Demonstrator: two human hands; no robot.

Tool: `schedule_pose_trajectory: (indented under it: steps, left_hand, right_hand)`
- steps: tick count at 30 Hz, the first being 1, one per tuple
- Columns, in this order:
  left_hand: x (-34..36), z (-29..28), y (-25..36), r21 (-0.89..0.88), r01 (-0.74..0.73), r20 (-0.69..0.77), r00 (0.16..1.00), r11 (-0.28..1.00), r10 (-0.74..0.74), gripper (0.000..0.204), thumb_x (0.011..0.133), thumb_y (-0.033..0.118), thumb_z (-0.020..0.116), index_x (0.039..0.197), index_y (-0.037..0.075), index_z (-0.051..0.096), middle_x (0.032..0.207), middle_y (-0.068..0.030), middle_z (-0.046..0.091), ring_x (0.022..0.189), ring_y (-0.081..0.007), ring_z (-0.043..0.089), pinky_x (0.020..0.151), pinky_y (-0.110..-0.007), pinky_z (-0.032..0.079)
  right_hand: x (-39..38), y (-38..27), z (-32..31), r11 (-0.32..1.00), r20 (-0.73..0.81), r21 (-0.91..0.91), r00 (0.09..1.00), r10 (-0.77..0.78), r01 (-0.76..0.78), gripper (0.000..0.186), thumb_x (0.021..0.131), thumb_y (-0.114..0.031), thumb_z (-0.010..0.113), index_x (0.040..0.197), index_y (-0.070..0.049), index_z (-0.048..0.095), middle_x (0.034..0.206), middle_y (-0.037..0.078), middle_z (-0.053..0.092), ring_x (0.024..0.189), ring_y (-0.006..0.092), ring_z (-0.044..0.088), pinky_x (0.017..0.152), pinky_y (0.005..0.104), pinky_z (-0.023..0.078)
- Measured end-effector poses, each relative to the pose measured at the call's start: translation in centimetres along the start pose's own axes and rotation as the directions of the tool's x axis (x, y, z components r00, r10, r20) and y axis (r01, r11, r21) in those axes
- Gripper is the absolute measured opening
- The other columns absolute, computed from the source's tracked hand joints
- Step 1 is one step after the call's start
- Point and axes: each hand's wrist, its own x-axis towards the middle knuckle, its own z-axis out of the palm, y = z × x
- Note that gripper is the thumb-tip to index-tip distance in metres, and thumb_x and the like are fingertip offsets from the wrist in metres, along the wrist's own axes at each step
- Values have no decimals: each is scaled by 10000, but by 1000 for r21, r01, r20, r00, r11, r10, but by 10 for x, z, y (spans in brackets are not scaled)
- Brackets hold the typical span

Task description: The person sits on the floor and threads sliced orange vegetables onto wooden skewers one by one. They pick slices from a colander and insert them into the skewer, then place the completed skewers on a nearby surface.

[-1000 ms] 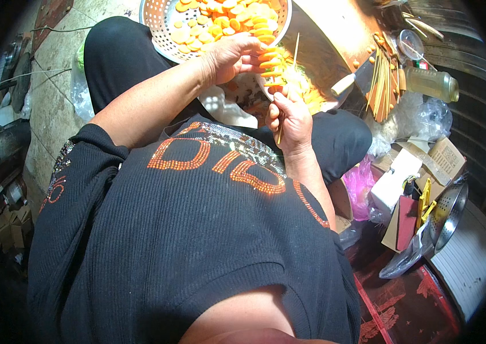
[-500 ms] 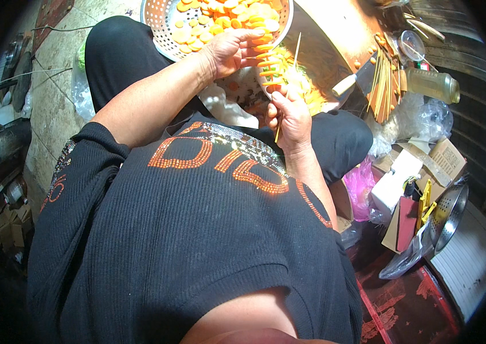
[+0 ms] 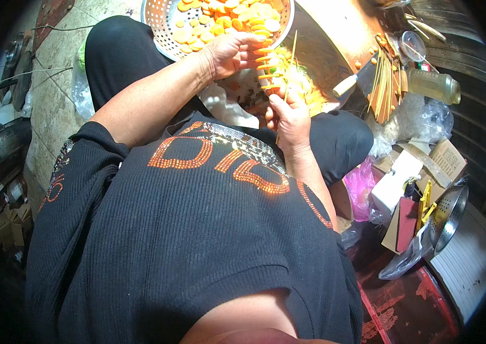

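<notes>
My left hand (image 3: 230, 54) pinches the far end of a carrot (image 3: 267, 67), cut into thin, spaced slices that hang like a stretched coil; whether they are one spiral cannot be made out. The near end sits at the fingers of my right hand (image 3: 290, 116), which is closed round it. A thin wooden skewer (image 3: 293, 49) also passes through the right hand, its upper end standing just right of the slices. Behind my left hand, a perforated metal colander (image 3: 165, 35) holds many carrot rounds. Beneath the slices lies a heap of orange shreds (image 3: 307, 92).
To the right, a cleaver with a pale wooden handle (image 3: 344, 86) lies by a bundle of wooden sticks (image 3: 387, 86). Beyond stand a glass jar (image 3: 435, 86) and plastic bags (image 3: 432, 120). Cardboard boxes (image 3: 446, 157) and a metal strainer (image 3: 449, 215) are lower right.
The skewer's upper end has shifted slightly left, closer to the carrot slices. My right hand has turned a little; my left hand is nearly still.
</notes>
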Motion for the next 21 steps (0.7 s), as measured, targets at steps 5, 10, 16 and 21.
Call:
schedule_pose_trajectory:
  steps: [5, 10, 16, 21]
  left_hand:
    - [-3, 4, -1, -38, -8, 27, 1000, 999, 9, 340, 821, 149, 672, 1134, 42, 590, 1036, -104, 656, 929, -186, 649, 895, -322, 518]
    - [-6, 7, -1, -51, -20, 55, 998, 998, 23, 359, 824, 151, 677, 1155, 46, 582, 1042, -104, 653, 936, -188, 647, 894, -321, 520]
    - [-7, 8, -1, -41, -15, 56, 998, 999, 18, 375, 819, 148, 685, 1165, 51, 577, 1067, -103, 642, 937, -189, 646, 885, -321, 526]
    - [-6, 7, -1, -16, -28, 58, 998, 999, 29, 370, 820, 146, 683, 1163, 58, 576, 1055, -90, 641, 942, -185, 643, 886, -317, 525]
  right_hand:
    - [0, -4, -4, 967, 74, 239, 994, 78, -93, 135, 905, -118, 551, 1011, -38, 572, 612, -11, 533, 456, 59, 478, 380, 177, 380]
    - [0, -4, -7, 943, 146, 310, 986, 77, -119, 118, 906, -116, 546, 993, -39, 567, 624, -18, 535, 476, 55, 497, 378, 172, 386]
    - [-2, -1, -1, 998, 5, 58, 1000, 17, -17, 117, 901, -124, 566, 988, -47, 576, 617, -22, 540, 472, 55, 492, 386, 179, 380]
    - [-1, 3, 2, 994, -16, -84, 997, -73, 71, 115, 893, -132, 579, 982, -59, 589, 630, -21, 547, 476, 50, 483, 412, 177, 377]
